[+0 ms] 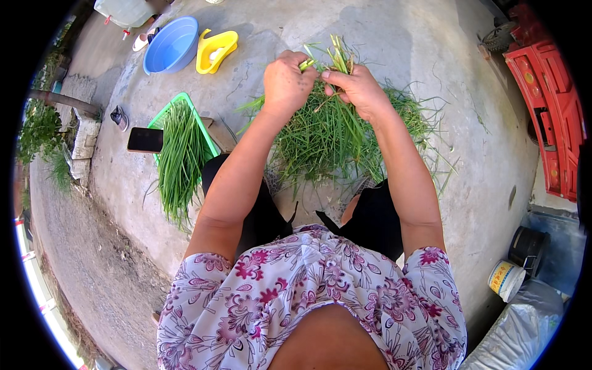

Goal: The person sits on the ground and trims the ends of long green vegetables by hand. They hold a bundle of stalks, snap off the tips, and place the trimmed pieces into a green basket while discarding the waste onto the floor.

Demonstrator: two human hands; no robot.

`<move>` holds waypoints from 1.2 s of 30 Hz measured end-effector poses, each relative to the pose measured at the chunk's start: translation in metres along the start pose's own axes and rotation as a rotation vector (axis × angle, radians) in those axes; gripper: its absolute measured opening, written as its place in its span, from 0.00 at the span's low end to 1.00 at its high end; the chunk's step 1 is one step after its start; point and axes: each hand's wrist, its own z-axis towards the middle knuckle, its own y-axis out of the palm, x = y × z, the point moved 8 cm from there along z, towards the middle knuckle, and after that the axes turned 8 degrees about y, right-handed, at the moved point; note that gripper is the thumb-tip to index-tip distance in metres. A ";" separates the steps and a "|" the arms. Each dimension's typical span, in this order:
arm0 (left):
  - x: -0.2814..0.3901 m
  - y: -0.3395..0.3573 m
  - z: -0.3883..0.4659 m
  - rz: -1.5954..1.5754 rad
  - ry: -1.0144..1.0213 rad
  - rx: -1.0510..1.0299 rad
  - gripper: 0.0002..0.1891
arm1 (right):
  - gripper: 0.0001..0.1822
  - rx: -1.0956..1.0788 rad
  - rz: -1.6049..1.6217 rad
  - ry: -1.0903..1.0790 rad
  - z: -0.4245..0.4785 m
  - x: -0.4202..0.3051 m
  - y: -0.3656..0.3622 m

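Observation:
My left hand (289,83) is closed around a few green stalks, whose pale cut ends poke out by the thumb. Close beside it, my right hand (354,90) grips a bunch of leafy greens (340,58), pale stem ends up and long blades hanging down. Thumb and fingers of the two hands nearly meet. Below them a loose heap of grass-like greens (314,138) lies on the concrete floor. To the left, long green leaves like Chinese chives (178,162) lie aligned over a green plastic basket (210,134). A dark-screened phone (145,139) rests at the basket's left edge.
A blue plastic basin (171,46) and a yellow plastic container (217,52) stand at the upper left. A shoe (120,118) lies left of the basket. At the right are a red vehicle bumper (548,115), a white bucket (507,280) and a silvery cover (513,323).

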 end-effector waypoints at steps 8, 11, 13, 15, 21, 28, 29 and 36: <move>-0.006 -0.003 0.001 -0.064 -0.144 -0.023 0.09 | 0.10 -0.027 -0.002 0.024 -0.001 0.000 0.001; -0.005 -0.005 0.004 -0.024 -0.117 -0.013 0.09 | 0.10 -0.036 0.004 0.023 0.000 0.002 0.000; -0.007 -0.007 0.003 -0.015 -0.104 0.020 0.09 | 0.10 -0.034 -0.005 0.025 0.000 0.001 0.001; -0.008 -0.010 0.004 -0.023 -0.093 0.083 0.07 | 0.10 -0.031 -0.003 0.021 -0.001 0.001 0.001; -0.037 -0.024 0.011 -0.143 -0.226 0.126 0.06 | 0.11 -0.047 0.030 0.021 -0.007 0.000 0.000; -0.076 -0.019 0.005 -0.599 -0.512 0.244 0.02 | 0.12 -0.041 0.036 0.020 -0.008 0.000 0.000; -0.078 -0.019 0.005 -0.645 -0.546 0.245 0.02 | 0.12 -0.046 0.035 0.018 -0.008 0.000 0.000; -0.091 -0.026 0.004 -0.822 -0.737 0.210 0.03 | 0.13 -0.051 0.043 0.052 -0.014 -0.004 0.001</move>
